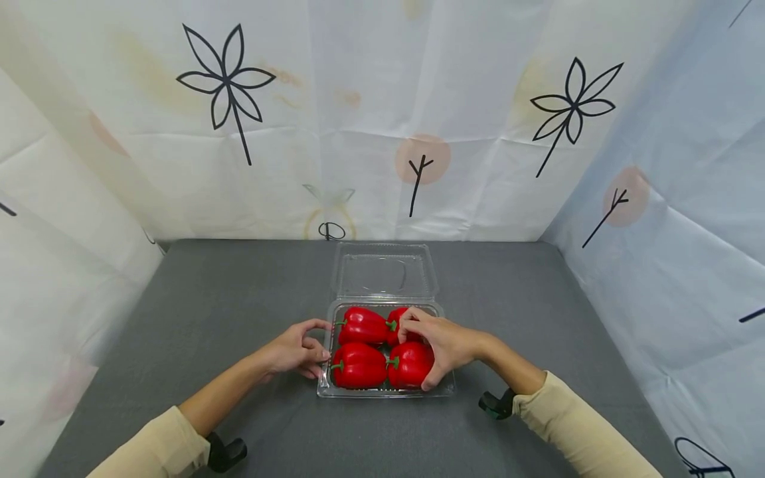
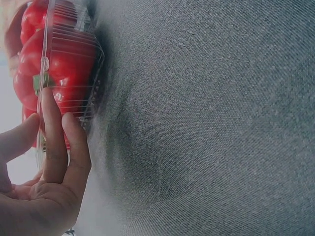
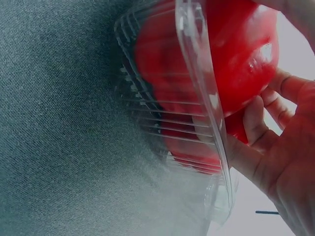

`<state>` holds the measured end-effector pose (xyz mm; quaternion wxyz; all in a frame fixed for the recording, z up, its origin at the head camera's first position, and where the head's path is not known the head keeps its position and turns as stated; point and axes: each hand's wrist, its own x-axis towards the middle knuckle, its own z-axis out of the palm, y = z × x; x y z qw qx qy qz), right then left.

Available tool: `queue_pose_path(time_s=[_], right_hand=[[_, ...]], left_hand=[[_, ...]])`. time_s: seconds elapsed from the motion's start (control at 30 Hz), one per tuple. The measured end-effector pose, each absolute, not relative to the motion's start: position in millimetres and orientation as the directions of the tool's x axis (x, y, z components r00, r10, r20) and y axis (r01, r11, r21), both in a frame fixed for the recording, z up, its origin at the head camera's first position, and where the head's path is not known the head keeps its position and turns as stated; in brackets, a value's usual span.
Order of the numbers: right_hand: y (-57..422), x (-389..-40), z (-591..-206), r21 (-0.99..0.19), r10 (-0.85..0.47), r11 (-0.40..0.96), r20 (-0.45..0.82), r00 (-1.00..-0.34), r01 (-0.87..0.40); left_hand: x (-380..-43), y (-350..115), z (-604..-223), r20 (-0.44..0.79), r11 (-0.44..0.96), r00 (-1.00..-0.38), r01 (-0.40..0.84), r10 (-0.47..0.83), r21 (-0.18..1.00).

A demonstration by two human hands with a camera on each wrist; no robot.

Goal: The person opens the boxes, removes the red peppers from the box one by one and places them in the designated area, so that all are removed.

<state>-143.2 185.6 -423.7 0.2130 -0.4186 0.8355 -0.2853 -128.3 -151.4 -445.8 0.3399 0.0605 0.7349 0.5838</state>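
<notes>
Several red bell peppers sit on their sides, green stems pointing left, in a clear plastic clamshell container (image 1: 382, 393). My right hand (image 1: 448, 340) grips the front right bell pepper (image 1: 410, 364), thumb at its near side and fingers over its far side. In the right wrist view, fingers reach down between this pepper (image 3: 246, 54) and the container's wall. The back right bell pepper (image 1: 397, 317) is partly hidden by that hand. At the container's left edge, my left hand (image 1: 299, 348) pinches the rim between thumb and fingers. Beside it lie the front left (image 1: 360, 366) and back left (image 1: 363, 325) bell peppers.
The container's clear lid (image 1: 384, 271) lies folded back behind it on the grey table (image 1: 251, 285). Printed white cloth (image 1: 358, 99) hangs along the back and both sides. Dark wrist straps (image 1: 226, 454) show at both sleeve cuffs.
</notes>
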Motion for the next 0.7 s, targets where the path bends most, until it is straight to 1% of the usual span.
queue_pose_path(time_s=[0.2,0.4,0.53,0.6,0.7], right_hand=[[187,-144,-423,-0.685,-0.83,0.461,-0.108,-0.548,-0.564],[193,-145,-425,-0.722,-0.828,0.44,-0.096,-0.552,-0.534],[194,-146,-427,-0.746,-0.831,0.417,-0.083,-0.549,-0.519],[195,-146,-428,-0.777,-0.833,0.394,-0.077,-0.547,-0.49],[198,-147,-426,-0.844,-0.83,0.359,-0.094,-0.549,-0.398]], left_hand=[[-129,-153,-447,-0.426,0.305,-0.758,-0.307,0.494,0.901],[-127,-153,-450,-0.444,0.267,-0.749,-0.356,0.491,0.896],[-125,-152,-449,-0.452,0.254,-0.757,-0.374,0.472,0.892],[-125,-152,-449,-0.453,0.255,-0.764,-0.376,0.459,0.891],[-126,-151,-448,-0.451,0.262,-0.776,-0.37,0.44,0.892]])
